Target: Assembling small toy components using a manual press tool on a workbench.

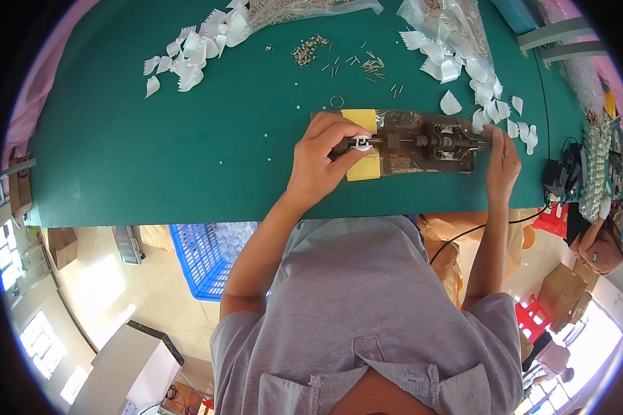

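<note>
My left hand (323,158) pinches a small white plastic part (362,146) against the left end of a dark metal hand press (422,141). Some metal shows at that part's middle; much of it is hidden by my fingers. The press lies lengthwise on the table, on a brown base with yellow sheeting (361,170) at its left end. At the other end, my right hand (503,164) has its fingers closed about the press's handle (484,144).
Beyond the press lie a pile of small metal springs (307,52), several thin pins (372,63) and a metal ring (336,102). White toothed plastic pieces (187,69) are heaped far left, more (444,63) far right beside a clear bag (457,26). A black cable (491,225) hangs at the right.
</note>
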`<state>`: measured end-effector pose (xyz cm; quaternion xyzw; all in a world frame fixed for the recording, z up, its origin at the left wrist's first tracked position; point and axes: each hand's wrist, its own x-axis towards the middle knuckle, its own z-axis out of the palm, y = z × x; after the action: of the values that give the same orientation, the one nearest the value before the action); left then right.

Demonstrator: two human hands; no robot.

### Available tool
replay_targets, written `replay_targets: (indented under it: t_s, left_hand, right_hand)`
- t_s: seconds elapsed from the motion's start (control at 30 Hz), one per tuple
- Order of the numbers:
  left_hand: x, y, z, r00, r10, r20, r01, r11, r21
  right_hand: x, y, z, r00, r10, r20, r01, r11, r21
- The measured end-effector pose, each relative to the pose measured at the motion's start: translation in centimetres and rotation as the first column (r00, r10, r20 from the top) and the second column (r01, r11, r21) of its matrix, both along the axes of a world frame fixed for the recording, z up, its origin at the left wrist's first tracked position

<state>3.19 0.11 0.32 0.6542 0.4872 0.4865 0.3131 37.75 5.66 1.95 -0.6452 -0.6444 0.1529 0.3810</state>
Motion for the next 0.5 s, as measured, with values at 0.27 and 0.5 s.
replay_targets:
  t_s: [0.27,0.5]
  left_hand:
    - [0.0,0.1,-0.3,1.0,0.02,-0.018,-0.019,0.999,0.049]
    - [0.1,0.2,-0.4,0.999,0.015,-0.04,-0.011,0.995,0.094]
  right_hand:
    - [3.5,0.2,0.0,0.962,0.093,0.257,-0.086,0.996,-0.035]
    - [4.7,0.9,0.1,0.996,0.011,0.089,0.002,0.991,-0.137]
